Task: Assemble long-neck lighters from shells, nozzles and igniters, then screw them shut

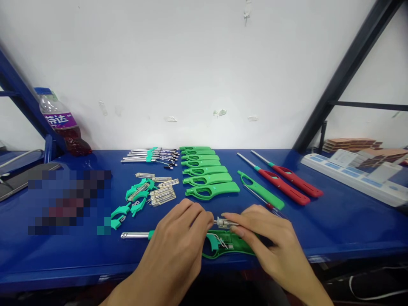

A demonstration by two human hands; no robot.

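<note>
An open green lighter half-shell (234, 245) lies at the near edge of the blue table, its metal tube (134, 235) sticking out to the left. My left hand (178, 240) rests on the shell's left part, fingers curled over it. My right hand (264, 238) pinches a small clear gas cartridge (225, 222) with thumb and forefinger, just above the shell. The two hands almost touch at the cartridge.
Behind the hands lie a row of green handle shells (204, 172), several metal tubes (149, 156), clear cartridges (162, 195), green triggers (135, 197), a finished green lighter (261, 190) and two red ones (287, 180). A drink bottle (60, 123) stands back left, a white power strip (353, 178) right.
</note>
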